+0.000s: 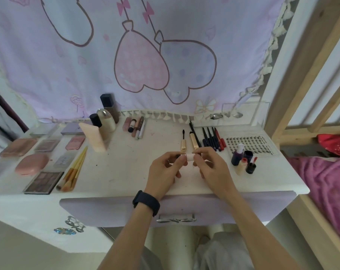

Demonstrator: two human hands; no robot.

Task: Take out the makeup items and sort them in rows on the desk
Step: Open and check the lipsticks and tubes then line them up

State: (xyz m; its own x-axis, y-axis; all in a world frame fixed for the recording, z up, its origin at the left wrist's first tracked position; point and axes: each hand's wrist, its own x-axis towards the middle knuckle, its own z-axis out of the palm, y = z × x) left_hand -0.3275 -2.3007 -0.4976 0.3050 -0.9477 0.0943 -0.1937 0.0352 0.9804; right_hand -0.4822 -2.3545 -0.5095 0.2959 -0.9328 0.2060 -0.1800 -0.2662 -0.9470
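Pinching a pale tube [189, 158] by its ends, just in front of the gold mascara [183, 147], the left hand [165, 169] and right hand [210, 169] are apparently sorting it, and next it likely needs laying beside that mascara.

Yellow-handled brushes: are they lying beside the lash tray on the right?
No, the yellow-handled brushes lie on the left of the desk beside the dark eyeshadow palette, while the lash tray is far right.

Open desk [126, 168] lies between the brushes [71, 172] and the small bottles [243, 162].
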